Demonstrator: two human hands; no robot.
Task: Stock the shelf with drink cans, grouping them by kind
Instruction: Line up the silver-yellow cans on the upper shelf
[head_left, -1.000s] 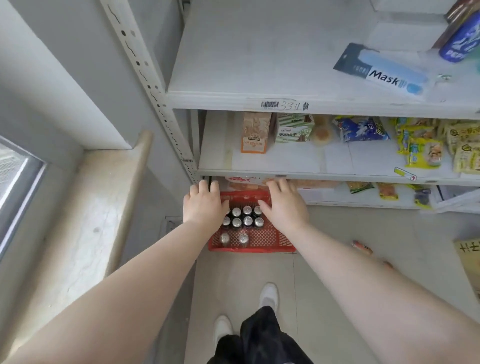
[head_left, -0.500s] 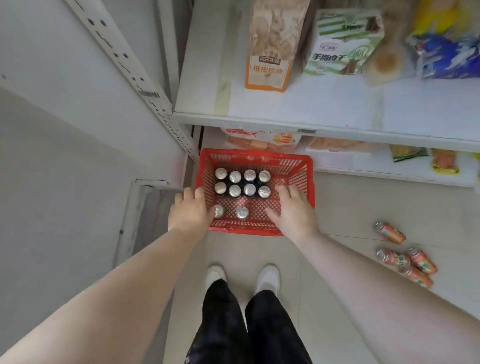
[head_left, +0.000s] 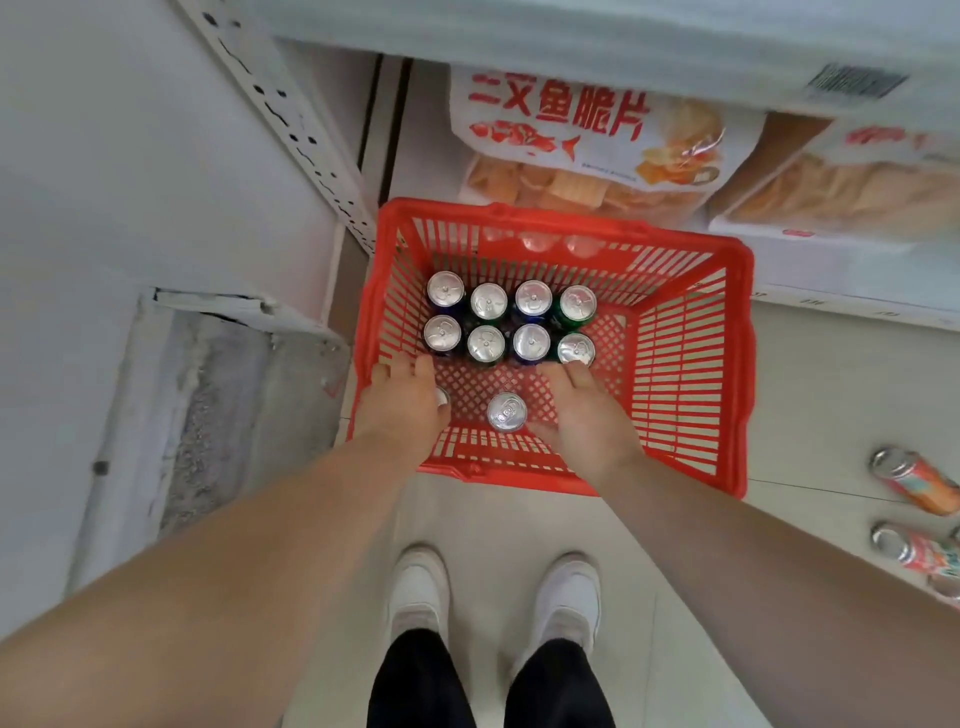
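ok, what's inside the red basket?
In the basket: eight upright cans in two rows of four, and one lone can nearer. The left hand covers most of another can; the right hand reaches the block. Labels are mostly hidden.

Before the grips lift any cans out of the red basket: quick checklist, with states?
1. Red basket flat on the floor: ok.
2. Eight-can block and lone can upright: ok.
3. Left grip holding the can beneath it: cannot tell.
4. Right grip holding a can: not ok, fingers straight, by the end can.
5. Kinds readable: cannot tell, mostly tops showing.
6. Orange cans off the floor: not ok, lying loose.
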